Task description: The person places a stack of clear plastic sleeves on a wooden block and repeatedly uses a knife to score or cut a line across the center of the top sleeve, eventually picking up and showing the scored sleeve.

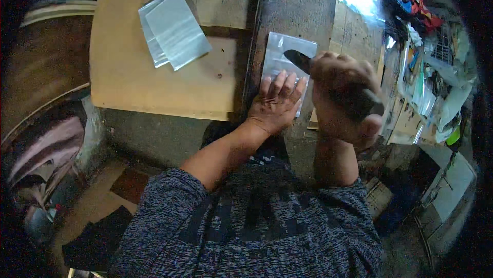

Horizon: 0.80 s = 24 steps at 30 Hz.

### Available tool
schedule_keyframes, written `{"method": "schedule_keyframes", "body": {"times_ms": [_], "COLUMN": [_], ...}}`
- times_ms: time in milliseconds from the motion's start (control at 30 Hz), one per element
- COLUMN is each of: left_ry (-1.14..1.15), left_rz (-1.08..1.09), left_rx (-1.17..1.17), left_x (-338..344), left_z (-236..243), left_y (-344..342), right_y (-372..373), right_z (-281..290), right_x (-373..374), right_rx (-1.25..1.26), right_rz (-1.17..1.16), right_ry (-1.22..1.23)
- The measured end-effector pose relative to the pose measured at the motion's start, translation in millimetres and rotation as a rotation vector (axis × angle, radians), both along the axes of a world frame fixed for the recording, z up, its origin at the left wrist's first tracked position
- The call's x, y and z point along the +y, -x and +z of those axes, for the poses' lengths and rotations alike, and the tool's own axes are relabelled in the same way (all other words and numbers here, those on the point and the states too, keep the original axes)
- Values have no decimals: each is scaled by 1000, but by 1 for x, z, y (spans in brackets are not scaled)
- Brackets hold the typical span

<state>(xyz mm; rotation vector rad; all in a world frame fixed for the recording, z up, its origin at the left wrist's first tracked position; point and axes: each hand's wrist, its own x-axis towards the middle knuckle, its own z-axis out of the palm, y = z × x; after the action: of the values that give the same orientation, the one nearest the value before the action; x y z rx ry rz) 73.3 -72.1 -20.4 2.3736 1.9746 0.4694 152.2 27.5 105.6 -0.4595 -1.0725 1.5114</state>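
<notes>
Left hand [277, 102] in the head view?

Pressing flat on a clear plastic sheet [277, 54], fingers slightly apart.

And where to find that sheet?

Lying on the dark plank [298, 1], just right of the tan board [154, 90].

Right hand [346, 96]?

Clenched round a dark blade-like tool [296, 59], kinda blurry. Pointing across the sheet, can't tell if touching.

More?

Yep, other clear sheets [179, 31], overlapping on the tan board.

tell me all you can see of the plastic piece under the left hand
The clear plastic piece looks oblong, thin and glossy, with whitish glare; one sheet or several, I can't tell. It lies flat on the dark wooden board, longer from near to far. The left hand rests palm-down on its nearer part. A dark blade overlaps it in view; contact is unclear.
</notes>
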Motion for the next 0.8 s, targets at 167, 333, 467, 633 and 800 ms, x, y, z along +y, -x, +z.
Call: {"method": "schedule_keyframes", "body": {"times_ms": [167, 333, 467, 633, 800], "left_ry": [-3, -9, -20, -25, -5], "left_rz": [8, -6, 26, 24, 27], "left_rx": [-38, -60, -36, -10, -27], "left_x": [1, 2, 3, 6, 3], "left_z": [-1, 1, 0, 3, 3], "left_y": [-3, -3, -4, -5, -2], "right_y": [-9, -31, -34, -44, -46], "right_z": [1, -16, -10, 5, -2], "right_x": [-9, 10, 11, 12, 6], "right_rx": [56, 169, 152, 169, -30], "right_rz": [-129, 82, 46, -83, -36], "right_ry": [109, -41, -130, -65, -104]}}
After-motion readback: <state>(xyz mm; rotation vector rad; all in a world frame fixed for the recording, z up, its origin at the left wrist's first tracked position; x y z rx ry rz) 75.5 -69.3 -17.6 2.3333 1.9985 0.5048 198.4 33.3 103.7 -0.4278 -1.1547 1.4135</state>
